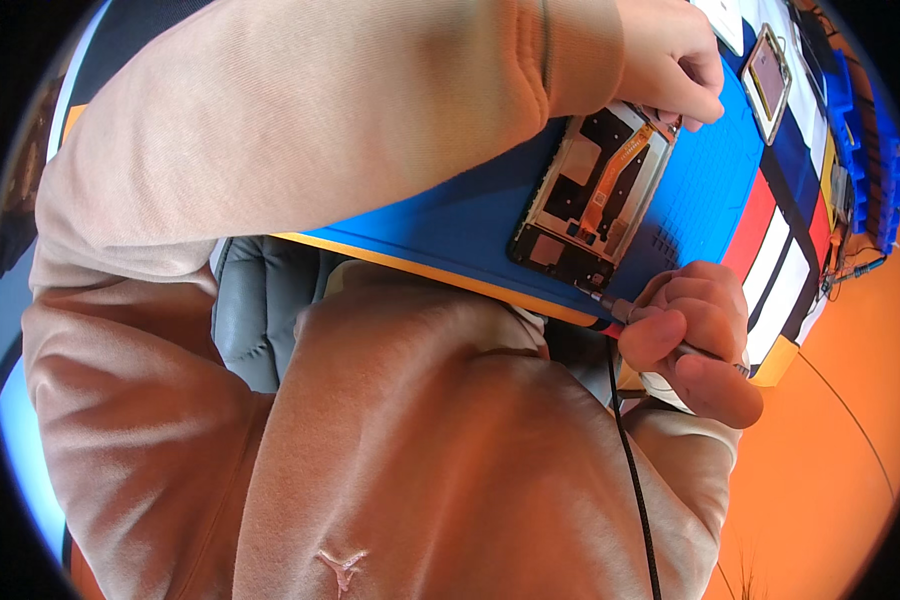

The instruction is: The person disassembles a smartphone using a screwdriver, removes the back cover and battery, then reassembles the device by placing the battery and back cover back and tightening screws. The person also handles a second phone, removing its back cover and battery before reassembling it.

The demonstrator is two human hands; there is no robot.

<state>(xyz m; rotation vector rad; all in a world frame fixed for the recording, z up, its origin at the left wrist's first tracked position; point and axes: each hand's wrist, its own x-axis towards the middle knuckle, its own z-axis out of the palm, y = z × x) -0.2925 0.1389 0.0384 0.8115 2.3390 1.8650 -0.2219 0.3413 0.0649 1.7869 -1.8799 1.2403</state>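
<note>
An opened phone [575,165], showing dark internal panels and an orange flex cable [615,185], lies at a slant on a blue mat [450,190]. My left hand [675,65] reaches over its upper end, fingers curled and pressed on it, partly hiding that end. My right hand [695,345] is closed round a thin metal screwdriver [620,308], whose tip is at the phone's lower end.
A second phone part or frame [770,85] and a white item [720,20] sit at the upper right, near blue plastic bins [870,150] and some tools. A black cord [630,460] hangs from the table's front edge over my clothing.
</note>
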